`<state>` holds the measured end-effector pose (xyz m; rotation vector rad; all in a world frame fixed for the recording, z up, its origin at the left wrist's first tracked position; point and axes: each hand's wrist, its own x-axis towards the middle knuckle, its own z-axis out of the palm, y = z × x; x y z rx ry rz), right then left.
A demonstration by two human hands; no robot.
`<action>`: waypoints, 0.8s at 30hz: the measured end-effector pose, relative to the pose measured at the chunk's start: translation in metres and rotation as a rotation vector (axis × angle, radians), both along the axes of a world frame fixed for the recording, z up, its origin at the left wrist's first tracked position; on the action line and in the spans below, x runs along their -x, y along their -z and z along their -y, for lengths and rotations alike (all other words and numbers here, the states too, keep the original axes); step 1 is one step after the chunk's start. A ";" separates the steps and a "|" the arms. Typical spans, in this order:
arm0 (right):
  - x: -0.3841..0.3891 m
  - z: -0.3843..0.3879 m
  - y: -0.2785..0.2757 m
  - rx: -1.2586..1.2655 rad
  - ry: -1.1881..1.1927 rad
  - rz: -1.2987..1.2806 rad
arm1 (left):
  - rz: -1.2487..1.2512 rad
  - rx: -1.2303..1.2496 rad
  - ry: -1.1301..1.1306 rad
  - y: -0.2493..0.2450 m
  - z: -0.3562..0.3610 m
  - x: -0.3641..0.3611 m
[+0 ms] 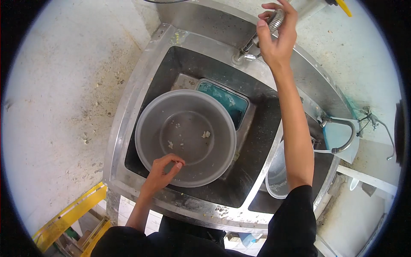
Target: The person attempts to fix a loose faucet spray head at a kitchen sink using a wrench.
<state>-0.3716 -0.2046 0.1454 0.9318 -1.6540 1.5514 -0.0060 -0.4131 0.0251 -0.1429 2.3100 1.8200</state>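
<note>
A large grey plastic basin (150,122) sits in the left bowl of a steel sink (257,147), with a few pale scraps (206,134) on its bottom. My left hand (165,170) reaches over the basin's near rim, thumb and fingertips pinched together inside it. Whatever the pinch may hold is too small to make out. At the back of the sink, my right hand (280,36) is wrapped around the upper part of a tap (252,44) with a ribbed metal end. No running water shows under the tap.
A teal-bottomed rectangular tray (239,105) lies behind the basin. The right sink bowl holds a metal basin (276,171), with a second curved tap (352,133) beyond. Stained walls border the sink. A yellow frame (70,216) stands at lower left.
</note>
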 end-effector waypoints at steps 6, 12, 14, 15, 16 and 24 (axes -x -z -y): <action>0.011 -0.003 0.012 -0.211 0.317 -0.113 | 0.019 -0.015 0.035 -0.002 -0.005 -0.004; 0.036 0.005 0.019 -0.114 0.416 -0.132 | 0.043 -0.026 0.032 -0.004 -0.003 -0.004; 0.041 0.002 0.020 -0.102 0.393 -0.112 | 0.053 -0.008 0.034 -0.005 -0.001 -0.004; 0.040 0.003 0.018 -0.091 0.372 -0.091 | 0.064 0.008 0.038 -0.005 0.000 -0.004; 0.038 0.003 0.018 -0.092 0.367 -0.090 | 0.065 0.007 0.033 -0.005 0.002 -0.005; 0.006 0.005 0.012 -0.021 0.078 0.000 | 0.071 0.013 0.048 0.002 0.002 -0.008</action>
